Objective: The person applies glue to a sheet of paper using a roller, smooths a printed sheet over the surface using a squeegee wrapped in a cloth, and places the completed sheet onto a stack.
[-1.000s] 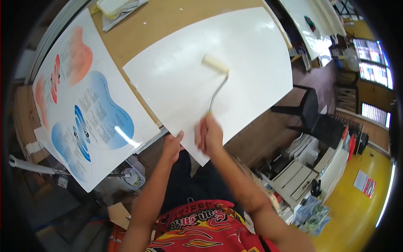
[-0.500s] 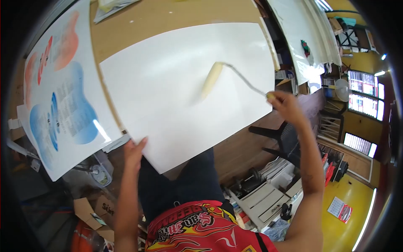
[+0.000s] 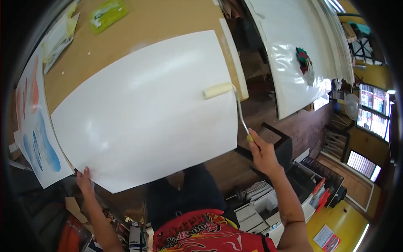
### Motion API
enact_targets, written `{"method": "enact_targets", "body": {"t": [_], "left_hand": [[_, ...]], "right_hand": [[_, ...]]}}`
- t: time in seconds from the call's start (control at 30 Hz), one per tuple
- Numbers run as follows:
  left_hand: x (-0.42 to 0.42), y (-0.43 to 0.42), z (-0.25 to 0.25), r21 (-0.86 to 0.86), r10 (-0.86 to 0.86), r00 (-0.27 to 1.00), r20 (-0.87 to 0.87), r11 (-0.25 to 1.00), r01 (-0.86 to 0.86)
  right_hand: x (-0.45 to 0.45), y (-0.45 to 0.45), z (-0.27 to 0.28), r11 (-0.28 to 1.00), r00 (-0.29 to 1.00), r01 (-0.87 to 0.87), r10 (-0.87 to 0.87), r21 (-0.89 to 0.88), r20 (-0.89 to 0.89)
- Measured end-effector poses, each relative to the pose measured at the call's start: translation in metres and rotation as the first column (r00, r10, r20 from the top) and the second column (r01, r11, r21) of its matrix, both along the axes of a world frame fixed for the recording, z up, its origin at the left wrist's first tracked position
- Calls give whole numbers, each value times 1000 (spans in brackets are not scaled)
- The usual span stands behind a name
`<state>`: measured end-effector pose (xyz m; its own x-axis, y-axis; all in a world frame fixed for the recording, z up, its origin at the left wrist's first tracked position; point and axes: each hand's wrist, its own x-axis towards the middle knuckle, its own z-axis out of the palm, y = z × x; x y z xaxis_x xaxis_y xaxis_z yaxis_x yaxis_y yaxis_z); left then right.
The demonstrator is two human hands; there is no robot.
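Note:
A large white sheet [image 3: 147,113] lies on the brown tabletop [image 3: 168,19]. My right hand [image 3: 263,153] is closed round the yellowish handle of a paint roller [image 3: 217,90], beyond the sheet's right edge. The cream roller head rests over the right part of the sheet, and its bent metal rod runs down to my fingers. My left hand [image 3: 85,180] is at the sheet's lower left corner, pinching its edge with the thumb on top. Left of the sheet lies a printed sheet [image 3: 42,138] with red and blue shapes.
A yellow-green tray [image 3: 107,15] and a wrapped pad [image 3: 61,35] lie at the table's far left. Another table [image 3: 289,63] with plastic-covered sheets stands at the right. Below it is a black chair [image 3: 283,147]. Boxes and papers [image 3: 256,197] crowd the floor at lower right.
The view has shifted to the right. The roller has swung from mid-sheet to the right edge, with my right hand moving right. My left hand still holds the lower left corner.

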<state>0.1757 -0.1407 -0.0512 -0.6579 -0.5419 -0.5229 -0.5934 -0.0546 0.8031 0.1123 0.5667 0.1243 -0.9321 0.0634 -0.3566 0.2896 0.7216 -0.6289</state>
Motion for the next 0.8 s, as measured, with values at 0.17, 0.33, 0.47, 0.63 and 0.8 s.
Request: {"method": "enact_targets", "body": {"t": [0.17, 0.33, 0.47, 0.63, 0.8], "left_hand": [[0, -16, -5, -92, -6, 992, 123, 996, 18], [0, -3, 6, -195, 1, 984, 177, 980, 35], [-2, 9, 9, -193, 57, 996, 74, 980, -42], [0, 3, 6, -202, 66, 981, 185, 979, -28], [0, 1, 5, -231, 107, 967, 231, 972, -52]], "right_hand": [[-142, -15, -22, 983, 978, -161, 171, 88, -120], [-130, -16, -30, 995, 987, -91, 94, 28, -128], [-71, -11, -29, 996, 960, -88, 86, 7, -265], [-146, -9, -21, 996, 995, -94, 94, 12, -19], [-26, 29, -19, 996, 996, -89, 88, 30, 20]]}}
